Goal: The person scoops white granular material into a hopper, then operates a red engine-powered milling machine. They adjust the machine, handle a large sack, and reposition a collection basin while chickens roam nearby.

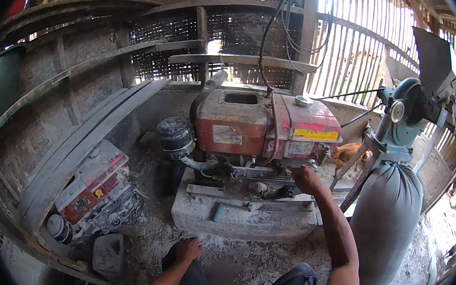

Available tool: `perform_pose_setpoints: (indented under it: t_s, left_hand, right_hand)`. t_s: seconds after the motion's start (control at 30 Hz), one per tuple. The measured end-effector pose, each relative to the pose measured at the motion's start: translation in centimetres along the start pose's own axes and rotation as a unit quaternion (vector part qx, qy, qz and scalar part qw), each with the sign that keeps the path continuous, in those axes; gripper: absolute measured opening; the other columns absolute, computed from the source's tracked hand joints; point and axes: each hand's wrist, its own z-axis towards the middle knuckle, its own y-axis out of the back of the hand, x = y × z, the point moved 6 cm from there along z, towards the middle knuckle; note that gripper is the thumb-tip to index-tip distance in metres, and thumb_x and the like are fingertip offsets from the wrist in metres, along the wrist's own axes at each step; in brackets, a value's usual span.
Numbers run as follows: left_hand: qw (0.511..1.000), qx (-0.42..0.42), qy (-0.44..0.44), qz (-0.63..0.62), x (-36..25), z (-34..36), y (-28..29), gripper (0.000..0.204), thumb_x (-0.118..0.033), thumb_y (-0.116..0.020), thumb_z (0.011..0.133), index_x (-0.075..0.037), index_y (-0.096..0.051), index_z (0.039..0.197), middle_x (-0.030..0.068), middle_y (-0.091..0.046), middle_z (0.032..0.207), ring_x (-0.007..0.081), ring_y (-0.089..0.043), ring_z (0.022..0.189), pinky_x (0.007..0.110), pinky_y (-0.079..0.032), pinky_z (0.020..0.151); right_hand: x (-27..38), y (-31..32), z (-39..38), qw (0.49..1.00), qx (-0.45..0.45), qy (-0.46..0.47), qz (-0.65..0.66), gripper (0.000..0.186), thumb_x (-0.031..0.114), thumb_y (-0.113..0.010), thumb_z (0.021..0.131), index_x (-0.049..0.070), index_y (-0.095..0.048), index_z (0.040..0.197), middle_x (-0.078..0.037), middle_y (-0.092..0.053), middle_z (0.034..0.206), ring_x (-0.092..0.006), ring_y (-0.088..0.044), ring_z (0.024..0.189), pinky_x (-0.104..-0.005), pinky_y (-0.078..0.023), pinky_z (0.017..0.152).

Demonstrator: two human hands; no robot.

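Observation:
A red diesel engine (232, 132) with worn paint and a yellow label stands on a concrete block ahead of me. My right hand (305, 179) reaches to its front right side, with the index finger and thumb against small parts below the fuel tank (310, 117). The other fingers are curled, and what the fingertips grip, if anything, is too small to make out. My left hand (189, 247) rests curled on my left knee, with nothing visible in it. A bar with a teal grip (217, 212) hangs at the front of the concrete block (247, 227).
Left of the engine lie a second, smaller engine (94, 193), long planks (83, 139) and a plastic jerrycan (108, 254). At right, a belt-driven mill (406, 113) stands above a full hanging cloth sack (385, 229). A brown chicken (348, 154) is behind the mill's legs.

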Motion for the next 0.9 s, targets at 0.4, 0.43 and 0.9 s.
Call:
perform_pose_setpoints:
  t_s: [0.4,0.43,0.9]
  left_hand:
    - [1.000,0.009,-0.001,-0.010,-0.2,-0.2,0.3,0.037,-0.039,-0.063,0.087,-0.008,-0.067,0.108,0.0165,-0.069,0.106,0.0358,-0.064,0.103,0.049,-0.048,0.091]
    - [1.000,0.013,0.008,-0.015,-0.2,-0.3,0.4,0.037,-0.039,-0.063,0.087,-0.009,-0.067,0.108,0.0164,-0.069,0.106,0.0359,-0.064,0.103,0.049,-0.048,0.091]
    - [1.000,-0.005,0.009,-0.013,-0.8,0.2,0.7,0.038,-0.040,-0.070,0.082,-0.012,-0.069,0.107,0.0127,-0.071,0.105,0.0352,-0.067,0.098,0.046,-0.052,0.084]
  right_hand:
    - [-0.5,-0.1,-0.5,0.999,0.031,-0.037,-0.010,0.016,0.002,-0.054,0.078,-0.002,-0.062,0.091,-0.027,-0.061,0.077,-0.0444,-0.062,0.075,-0.0493,-0.048,0.064]
    - [-0.4,0.0,-0.5,0.999,0.023,-0.022,-0.017,0.016,0.003,-0.054,0.078,-0.002,-0.062,0.090,-0.027,-0.061,0.077,-0.0440,-0.063,0.075,-0.0490,-0.048,0.064]
    - [0.0,-0.7,-0.1,0.999,0.019,-0.022,-0.044,0.026,0.007,-0.050,0.087,0.003,-0.063,0.108,-0.028,-0.064,0.085,-0.0448,-0.065,0.084,-0.0526,-0.049,0.069]
